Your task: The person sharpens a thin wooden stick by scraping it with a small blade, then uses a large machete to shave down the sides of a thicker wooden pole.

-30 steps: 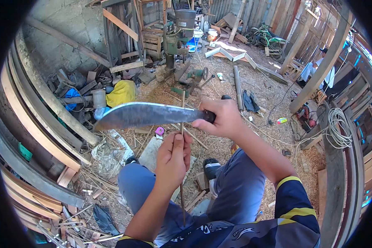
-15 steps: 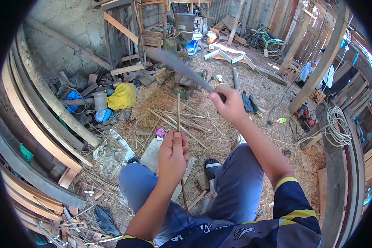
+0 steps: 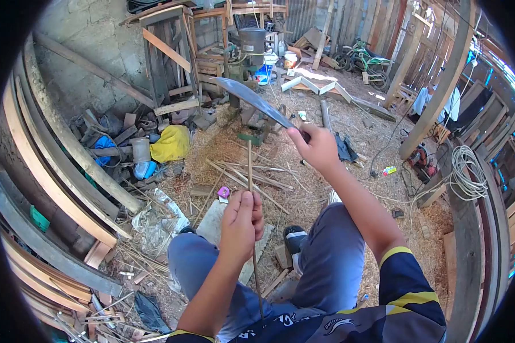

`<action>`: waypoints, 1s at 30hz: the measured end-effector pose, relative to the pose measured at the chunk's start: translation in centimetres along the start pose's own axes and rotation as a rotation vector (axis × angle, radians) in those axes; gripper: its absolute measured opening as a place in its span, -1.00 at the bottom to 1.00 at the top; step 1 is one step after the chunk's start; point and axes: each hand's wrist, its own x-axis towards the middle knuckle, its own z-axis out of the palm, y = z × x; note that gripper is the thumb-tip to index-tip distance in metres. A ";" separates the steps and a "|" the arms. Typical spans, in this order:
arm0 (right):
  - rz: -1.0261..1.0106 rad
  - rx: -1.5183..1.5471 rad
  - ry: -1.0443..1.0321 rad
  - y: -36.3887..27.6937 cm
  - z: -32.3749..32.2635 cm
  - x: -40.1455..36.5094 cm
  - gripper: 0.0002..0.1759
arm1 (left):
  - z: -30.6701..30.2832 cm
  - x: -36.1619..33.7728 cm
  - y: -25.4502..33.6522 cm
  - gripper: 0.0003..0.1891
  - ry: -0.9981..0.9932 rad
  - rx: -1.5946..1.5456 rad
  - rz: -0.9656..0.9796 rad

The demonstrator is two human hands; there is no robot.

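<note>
My left hand (image 3: 241,220) is closed round a thin wooden stick (image 3: 250,163), held nearly upright between my knees. The stick's top end stands free above my fist, and its lower part runs down to my lap. My right hand (image 3: 316,146) grips the dark handle of a long machete (image 3: 257,102). Its blade points up and to the left, apart from the stick and above its top end. Beyond my left hand, several split sticks (image 3: 263,176) lie on the shavings, with a pink tape measure (image 3: 224,192) near them.
Long curved boards (image 3: 57,160) lean at the left. A yellow cloth (image 3: 170,143) lies among scraps. Wooden posts (image 3: 440,86) and coiled cable (image 3: 468,173) stand at the right. A green motorbike (image 3: 365,60) is at the back, and a person in white (image 3: 452,103) is partly hidden.
The machete, blurred before, now shows sharply, its blade slightly lower and its tip farther right. My left hand has dropped slightly, still round the stick.
</note>
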 end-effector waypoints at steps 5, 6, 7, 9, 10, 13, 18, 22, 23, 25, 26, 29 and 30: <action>-0.232 0.027 0.003 -1.4 -0.3 -1.4 -0.37 | -0.2 0.1 0.5 -0.74 -0.057 -0.075 0.040; -0.309 0.033 0.014 -2.0 -0.3 -1.6 -0.36 | -0.4 0.3 0.5 -0.73 -0.066 -0.087 0.035; -0.345 0.030 -0.016 -2.5 -0.3 -1.8 -0.37 | -0.5 0.3 0.6 -0.73 -0.055 -0.084 0.029; -0.431 0.037 -0.054 -3.4 -0.5 -1.9 -0.36 | -0.4 0.2 0.8 -0.73 -0.034 -0.081 0.023; -0.472 0.039 -0.074 -3.7 -0.4 -2.0 -0.36 | -0.4 0.2 0.8 -0.73 -0.026 -0.079 0.020; -0.581 0.020 -0.039 -4.6 -0.2 -2.2 -0.32 | -0.1 0.2 0.8 -0.73 -0.014 -0.063 0.015; -0.638 -0.050 -0.058 -5.1 -0.3 -2.6 -0.30 | 0.0 0.0 0.6 -0.76 0.007 -0.050 -0.005; -0.647 -0.052 -0.080 -5.2 -0.6 -2.6 -0.30 | -0.2 0.1 0.3 -0.76 0.000 -0.024 0.021; -0.649 -0.047 -0.079 -5.2 -0.6 -2.5 -0.29 | -0.3 0.0 0.3 -0.76 -0.001 -0.013 0.023; -0.585 -0.013 -0.037 -3.7 0.0 -1.5 -0.30 | -0.3 0.0 0.2 -0.76 -0.011 0.003 0.030; -0.553 0.003 -0.017 -3.0 -0.1 -1.3 -0.31 | -0.3 0.0 0.3 -0.76 -0.020 0.006 0.037; -0.495 -0.078 -0.016 -3.4 -1.2 -1.5 -0.33 | -0.3 0.1 -0.2 -0.75 -0.030 0.006 0.055; -0.516 -0.073 -0.001 -3.6 -1.2 -1.7 -0.33 | -0.2 0.2 -0.4 -0.74 -0.031 0.007 0.055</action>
